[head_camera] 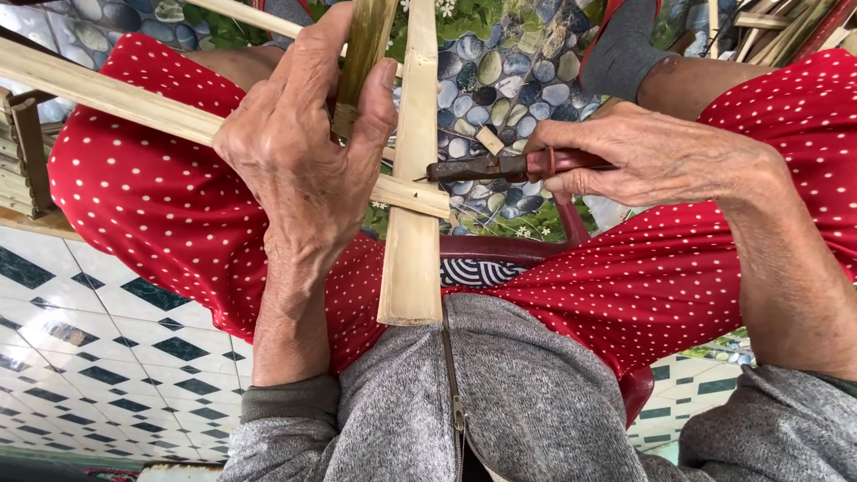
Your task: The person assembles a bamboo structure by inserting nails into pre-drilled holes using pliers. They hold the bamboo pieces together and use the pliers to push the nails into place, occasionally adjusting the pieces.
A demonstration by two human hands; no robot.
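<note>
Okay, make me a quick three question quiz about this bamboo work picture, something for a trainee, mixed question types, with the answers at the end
1. True or false: the right hand holds a dark tool with a reddish handle.
2. Which does the left hand grip? A) a greenish bamboo piece B) a metal cup C) a rope
3. Fill in: the tool's tip points at the upright pale bamboo strip, where it crosses a ____ bamboo strip lying over the lap.

Key: 1 true; 2 A; 3 long slanted

The person sits on a dark red chair, wearing red dotted trousers.
</note>
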